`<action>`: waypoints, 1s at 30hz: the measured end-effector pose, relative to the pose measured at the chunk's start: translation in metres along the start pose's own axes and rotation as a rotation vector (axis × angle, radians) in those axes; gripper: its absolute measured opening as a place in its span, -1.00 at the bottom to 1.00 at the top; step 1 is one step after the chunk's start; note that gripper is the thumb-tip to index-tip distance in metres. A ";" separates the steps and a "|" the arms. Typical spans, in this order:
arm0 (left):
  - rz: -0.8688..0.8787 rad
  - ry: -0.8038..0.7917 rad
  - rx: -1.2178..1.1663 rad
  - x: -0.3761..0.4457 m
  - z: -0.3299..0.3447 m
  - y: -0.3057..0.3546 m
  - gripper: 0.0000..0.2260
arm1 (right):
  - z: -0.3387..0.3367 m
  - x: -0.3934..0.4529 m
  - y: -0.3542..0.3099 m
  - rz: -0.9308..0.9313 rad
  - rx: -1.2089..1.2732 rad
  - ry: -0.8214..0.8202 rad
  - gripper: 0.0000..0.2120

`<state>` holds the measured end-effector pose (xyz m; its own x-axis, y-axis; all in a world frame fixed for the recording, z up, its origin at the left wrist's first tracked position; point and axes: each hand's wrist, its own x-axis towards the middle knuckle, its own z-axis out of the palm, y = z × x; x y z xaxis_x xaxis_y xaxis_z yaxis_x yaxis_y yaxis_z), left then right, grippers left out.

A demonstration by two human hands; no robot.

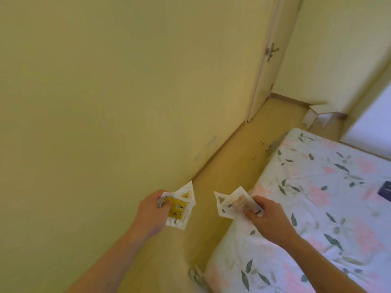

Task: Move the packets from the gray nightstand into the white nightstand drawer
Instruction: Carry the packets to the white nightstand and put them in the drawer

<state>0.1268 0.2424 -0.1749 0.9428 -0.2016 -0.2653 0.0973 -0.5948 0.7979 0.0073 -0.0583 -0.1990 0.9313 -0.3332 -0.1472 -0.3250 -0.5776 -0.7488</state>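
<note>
Mid-carry between nightstands (neither in view): left hand [153,210] grips yellow-printed white plastic packets [179,205], right hand [265,217] pinches clear-edged tan packets [231,205]; next, reaching the white drawer.

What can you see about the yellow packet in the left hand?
The yellow packet is flat, with a clear, whitish plastic border around a yellow middle dotted with small dark spots. It looks crinkly and thin. The left hand pinches its left edge and holds it in the air above the floor, corners fanned out. More packets seem stacked behind it.

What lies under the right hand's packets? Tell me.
Under the right hand and its packets: the floral bed corner and yellow floor. The mattress part directly beneath is covered.
</note>
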 end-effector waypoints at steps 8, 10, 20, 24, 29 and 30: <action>0.158 -0.242 -0.013 0.163 0.018 0.077 -0.79 | -0.005 0.093 -0.001 0.222 0.135 0.313 -0.87; 0.176 -0.278 -0.005 0.201 0.023 0.098 -0.79 | -0.009 0.123 -0.002 0.268 0.166 0.360 -0.82; 0.288 -0.449 0.052 0.373 0.075 0.203 -0.79 | -0.073 0.260 -0.015 0.360 0.269 0.570 -0.92; 0.350 -0.546 0.091 0.443 0.121 0.248 -0.80 | -0.107 0.308 -0.003 0.435 0.273 0.669 -0.87; 0.425 -0.642 0.093 0.534 0.173 0.314 -0.80 | -0.147 0.378 0.013 0.545 0.235 0.779 -0.90; 0.430 -0.663 0.105 0.554 0.184 0.328 -0.80 | -0.155 0.391 0.015 0.575 0.228 0.806 -0.92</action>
<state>0.6227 -0.2079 -0.1596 0.5011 -0.8318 -0.2387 -0.2938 -0.4230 0.8572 0.3413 -0.3131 -0.1674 0.2283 -0.9676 -0.1079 -0.5712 -0.0434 -0.8197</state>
